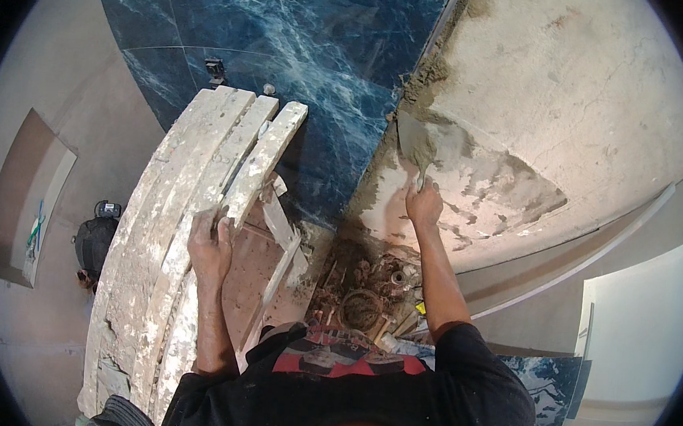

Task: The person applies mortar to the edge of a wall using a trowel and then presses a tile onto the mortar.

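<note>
Dk blue marbled wall tiles [292, 19] (white-veined); pale wall [67, 59] L w/ recessed niche [12, 190].

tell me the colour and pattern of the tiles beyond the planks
The tiles are dark blue with white, marble-like veins, clearest in the head view.
</note>
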{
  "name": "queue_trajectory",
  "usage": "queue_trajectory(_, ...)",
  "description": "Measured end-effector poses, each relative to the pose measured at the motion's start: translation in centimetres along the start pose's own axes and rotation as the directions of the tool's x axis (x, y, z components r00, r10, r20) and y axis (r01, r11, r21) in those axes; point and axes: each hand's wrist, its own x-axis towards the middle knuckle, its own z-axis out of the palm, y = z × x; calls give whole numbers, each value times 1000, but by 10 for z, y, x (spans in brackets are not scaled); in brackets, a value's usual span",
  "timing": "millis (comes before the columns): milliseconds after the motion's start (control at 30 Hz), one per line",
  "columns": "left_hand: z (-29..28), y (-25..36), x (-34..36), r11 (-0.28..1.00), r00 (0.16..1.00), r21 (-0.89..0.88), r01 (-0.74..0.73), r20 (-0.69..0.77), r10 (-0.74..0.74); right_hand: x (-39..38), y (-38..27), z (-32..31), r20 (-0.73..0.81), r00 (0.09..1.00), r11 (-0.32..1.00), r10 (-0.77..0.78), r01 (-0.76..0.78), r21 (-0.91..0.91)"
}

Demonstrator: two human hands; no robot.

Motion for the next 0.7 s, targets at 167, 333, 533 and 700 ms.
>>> queue_trajectory(167,-1,6,1,999,1000,-50,9,6,-9,-4,10,3,76,996,995,50,-43,-88)
queue_trajectory(333,-2,9,0,1000,1000,-13,2,17,-2,-13,18,-4,70,995,992,64,-55,-116)
queue_trajectory(533,-2,11,0,1000,1000,-19,-11,17,11,-17,43,-22,57,998,1000,10,-9,-25)
queue_trajectory(700,-1,8,0,1000,999,-1,-26,25,26,-1,59,-37,202,957,959,-208,159,234)
